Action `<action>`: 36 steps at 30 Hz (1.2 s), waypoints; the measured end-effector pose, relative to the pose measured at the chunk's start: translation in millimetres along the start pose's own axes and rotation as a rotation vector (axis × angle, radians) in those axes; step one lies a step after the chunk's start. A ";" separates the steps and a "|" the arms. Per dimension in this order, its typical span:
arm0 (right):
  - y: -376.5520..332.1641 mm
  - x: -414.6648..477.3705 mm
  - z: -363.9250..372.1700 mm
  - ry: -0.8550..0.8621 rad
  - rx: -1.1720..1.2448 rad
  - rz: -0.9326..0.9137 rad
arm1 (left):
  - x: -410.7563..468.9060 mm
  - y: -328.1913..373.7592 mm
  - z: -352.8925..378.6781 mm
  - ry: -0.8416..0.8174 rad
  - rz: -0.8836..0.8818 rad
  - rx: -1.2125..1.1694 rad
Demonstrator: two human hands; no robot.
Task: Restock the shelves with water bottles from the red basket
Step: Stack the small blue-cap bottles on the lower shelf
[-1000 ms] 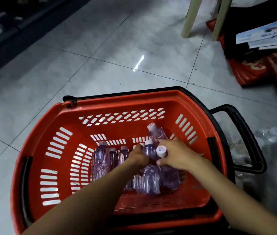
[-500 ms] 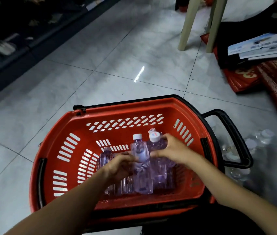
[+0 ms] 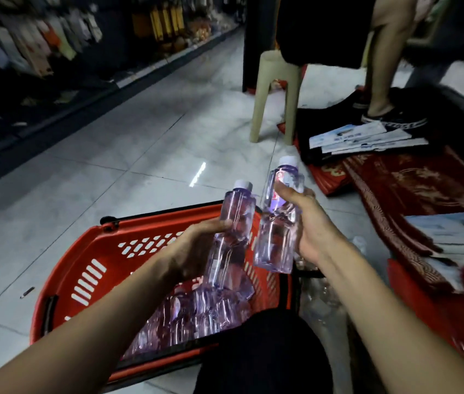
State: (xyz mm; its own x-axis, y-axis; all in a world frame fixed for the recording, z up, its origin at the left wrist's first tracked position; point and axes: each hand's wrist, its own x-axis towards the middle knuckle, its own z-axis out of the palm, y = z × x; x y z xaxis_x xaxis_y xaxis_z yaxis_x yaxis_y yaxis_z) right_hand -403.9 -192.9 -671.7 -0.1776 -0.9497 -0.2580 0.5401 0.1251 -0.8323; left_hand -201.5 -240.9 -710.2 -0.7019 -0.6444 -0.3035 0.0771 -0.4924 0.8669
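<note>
One bottle per grip here. The left grip (image 3: 193, 251) is wrapped round the waist of a purple-tinted water bottle (image 3: 237, 211), and the right grip (image 3: 313, 226) is clamped round the middle of a second bottle (image 3: 274, 237). Both are caps-up and tipped a bit away from the body. My guess is that's so they can go straight onto a shelf standing, no re-grabbing.

They're held mid-body rather than by the cap, so they shouldn't swing. The plastic looks thin and crinkly though, so a hard squeeze could dent it. The two bottles sit side by side between the grips, very close; can't tell if they touch.

The red basket (image 3: 88, 245) is on the floor right below the left grip. There's a heap of spare bottles (image 3: 202, 314) in it, under the left grip, so I'd say plenty of restocking is left.

The shelves (image 3: 40, 52) are well off to the left of the left grip and too blurry to spot a water slot. A stool (image 3: 276, 95) and someone's legs are out past the right grip, so watch your footing on the walk over.
</note>
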 end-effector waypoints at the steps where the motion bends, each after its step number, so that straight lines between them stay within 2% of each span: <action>1: -11.8 -15.5 -8.3 0.058 -0.038 -0.044 | 0.6 5.5 17.1 -0.041 0.045 0.042; 4: -40.1 -62.1 -39.8 0.137 -0.014 -0.175 | 9.3 17.2 75.9 -0.121 0.159 0.091; 6: -58.7 -93.6 -57.9 0.176 0.004 -0.258 | 18.8 18.7 116.0 -0.189 0.188 0.035; 9: -79.1 -131.1 -85.2 0.251 0.004 -0.372 | 29.3 14.3 168.5 -0.329 0.155 -0.105; 11: -94.3 -161.8 -109.9 0.331 -0.047 -0.407 | 34.1 8.8 208.5 -0.363 0.095 -0.137; 14: -107.6 -210.5 -143.1 0.466 -0.124 -0.412 | 33.2 -2.7 268.4 -0.390 0.048 -0.077; 16: -111.1 -239.0 -163.4 0.494 -0.179 -0.456 | 32.8 -11.9 304.0 -0.401 0.045 -0.005; 19: -116.4 -275.5 -185.1 0.511 -0.266 -0.571 | 33.8 -22.6 352.1 -0.417 0.092 0.030; 22: -125.2 -302.7 -198.5 0.634 -0.317 -0.740 | 41.5 -32.6 395.6 -0.515 0.137 0.030; 26: -130.1 -323.5 -213.4 0.931 -0.479 -0.870 | 61.6 -43.9 439.2 -0.709 0.212 -0.021; 29: -135.1 -323.7 -221.9 1.079 -0.527 -0.984 | 80.5 -48.4 460.3 -0.834 0.247 -0.061; 36: -144.4 -293.4 -241.5 1.295 -0.689 -1.026 | 137.5 -72.3 497.3 -0.890 0.255 -0.094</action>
State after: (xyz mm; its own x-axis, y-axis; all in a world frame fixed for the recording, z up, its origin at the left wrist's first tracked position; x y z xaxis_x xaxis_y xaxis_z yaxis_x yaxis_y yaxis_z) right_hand -628.4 137.1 -594.3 -0.8388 0.0485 0.5423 -0.5365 0.0959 -0.8384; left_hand -655.7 -2.9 -618.1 -0.9375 -0.0729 0.3402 0.3334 -0.4683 0.8183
